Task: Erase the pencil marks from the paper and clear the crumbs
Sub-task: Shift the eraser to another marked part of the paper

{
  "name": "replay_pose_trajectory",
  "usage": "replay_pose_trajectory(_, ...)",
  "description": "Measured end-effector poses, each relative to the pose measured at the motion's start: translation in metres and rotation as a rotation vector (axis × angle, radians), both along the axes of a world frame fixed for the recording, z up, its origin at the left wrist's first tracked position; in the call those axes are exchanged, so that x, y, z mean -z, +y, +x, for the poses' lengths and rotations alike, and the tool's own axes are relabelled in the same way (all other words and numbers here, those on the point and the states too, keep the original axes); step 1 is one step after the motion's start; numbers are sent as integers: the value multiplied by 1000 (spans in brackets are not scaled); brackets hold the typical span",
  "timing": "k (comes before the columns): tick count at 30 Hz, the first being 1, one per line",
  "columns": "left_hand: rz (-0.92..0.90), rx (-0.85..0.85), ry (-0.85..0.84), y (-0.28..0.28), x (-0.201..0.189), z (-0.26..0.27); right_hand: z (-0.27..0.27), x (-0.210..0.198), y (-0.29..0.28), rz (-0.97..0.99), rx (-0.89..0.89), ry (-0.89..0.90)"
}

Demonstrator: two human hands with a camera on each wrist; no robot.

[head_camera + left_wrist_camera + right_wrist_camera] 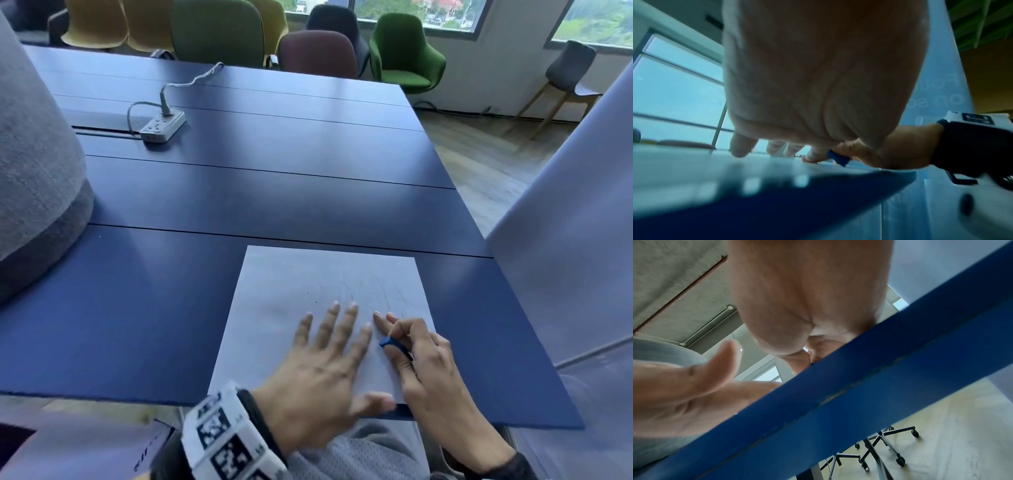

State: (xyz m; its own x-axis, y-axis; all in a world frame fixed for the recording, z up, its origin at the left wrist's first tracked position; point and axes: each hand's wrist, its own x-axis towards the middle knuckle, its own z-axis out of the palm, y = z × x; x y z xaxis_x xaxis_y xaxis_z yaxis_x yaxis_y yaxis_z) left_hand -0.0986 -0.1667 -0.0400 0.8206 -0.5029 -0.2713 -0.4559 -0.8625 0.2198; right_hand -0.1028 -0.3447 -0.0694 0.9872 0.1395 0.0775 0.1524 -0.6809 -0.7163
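A white sheet of paper (291,308) lies on the blue table (239,192), near its front edge. Faint pencil marks (380,291) run across the sheet's upper right part, and a few tiny dark specks (314,301) lie to their left. My left hand (329,346) rests flat on the paper with fingers spread; its palm (818,81) fills the left wrist view. My right hand (414,349) pinches a small blue eraser (388,342) just right of the left hand, low over the paper. The left wrist view shows the eraser (838,158) too. The table edge (859,386) hides the right fingers.
A white power strip (162,126) with its cable lies at the table's far left. A grey padded shape (34,171) stands at the left and a white panel (575,240) at the right. Chairs (404,51) line the far side. Wheeled chair bases (890,443) stand under the table.
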Motion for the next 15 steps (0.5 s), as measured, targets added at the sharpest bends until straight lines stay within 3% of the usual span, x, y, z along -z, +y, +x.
replay_pose_trajectory(6, -17, -71, -69, 4, 40, -9, 0, 0, 2, 52, 34, 10)
replay_pose_trajectory(12, 52, -485, -16, 57, 22, 7, -3, 0, 1, 69, 30, 45)
replay_pose_trajectory(15, -14, -373, -47, 31, 25, -7, -2, 0, 1, 82, 37, 27)
